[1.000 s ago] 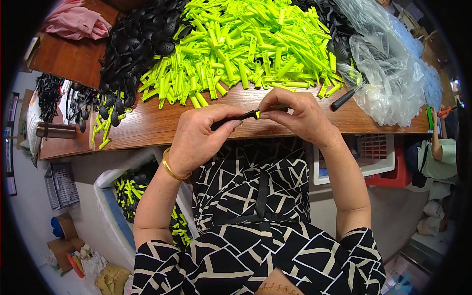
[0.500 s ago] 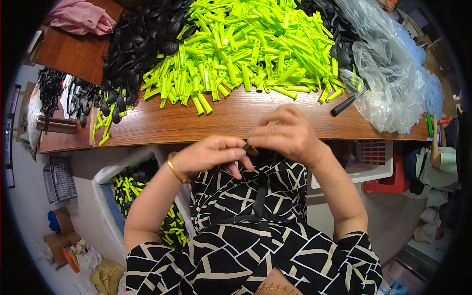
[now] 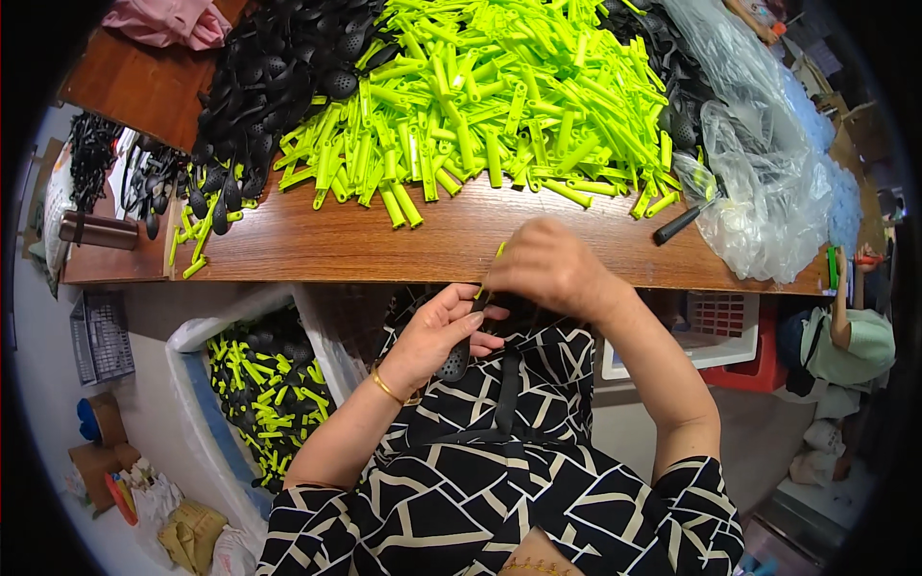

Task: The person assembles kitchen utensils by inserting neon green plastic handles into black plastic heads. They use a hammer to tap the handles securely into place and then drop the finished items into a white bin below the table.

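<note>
My left hand (image 3: 440,326) is closed round the stem of a black slotted spoon (image 3: 454,363), whose perforated head hangs below the fingers over my lap. My right hand (image 3: 549,271), slightly blurred, is closed at the upper end of that spoon, just off the table's front edge. A bit of a lime-green handle (image 3: 500,250) shows at its fingers; the rest of it is hidden in the grip. Both hands nearly touch each other. Beyond them on the wooden table (image 3: 317,245) lies a big heap of lime-green handles (image 3: 509,106).
Black spoon heads (image 3: 279,82) are piled at the back left. A clear plastic bag (image 3: 759,182) and a black-handled tool (image 3: 678,225) lie at the right. A lined box (image 3: 182,384) of green-and-black pieces stands on my left; a white crate (image 3: 738,348) is under the table.
My left hand has turned and lowered a little, bringing the spoon's perforated head into sight. My right hand has closed over the spoon's upper end. The view has shifted slightly.
</note>
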Tool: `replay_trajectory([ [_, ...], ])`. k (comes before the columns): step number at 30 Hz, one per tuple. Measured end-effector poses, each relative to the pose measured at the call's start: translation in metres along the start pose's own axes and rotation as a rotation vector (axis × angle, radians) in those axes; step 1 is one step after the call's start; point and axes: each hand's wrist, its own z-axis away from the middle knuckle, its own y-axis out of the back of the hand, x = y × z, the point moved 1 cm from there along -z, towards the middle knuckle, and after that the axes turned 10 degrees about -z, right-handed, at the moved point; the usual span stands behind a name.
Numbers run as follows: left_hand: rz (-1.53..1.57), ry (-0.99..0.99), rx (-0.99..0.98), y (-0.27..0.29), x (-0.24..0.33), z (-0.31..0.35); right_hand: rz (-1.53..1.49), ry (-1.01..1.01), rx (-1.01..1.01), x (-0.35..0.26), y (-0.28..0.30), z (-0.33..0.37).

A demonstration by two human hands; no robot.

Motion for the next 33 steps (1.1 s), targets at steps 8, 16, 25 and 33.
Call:
replay_trajectory([
  [8,-0.104,-0.252,0.196,0.008,0.021,-0.002,0.417,-0.583,0.111,0.071,0.001,-0.059],
  [16,-0.074,-0.316,0.247,0.008,0.017,-0.017,-0.051,-0.690,0.451,0.058,0.003,-0.044],
  [25,-0.105,-0.306,0.259,-0.004,0.009,-0.023,-0.946,-0.905,0.675,0.007,0.000,-0.015],
  [33,-0.242,-0.344,0.232,-0.024,0.015,-0.021,-1.127,-0.878,0.525,-0.010,-0.014,-0.004],
])
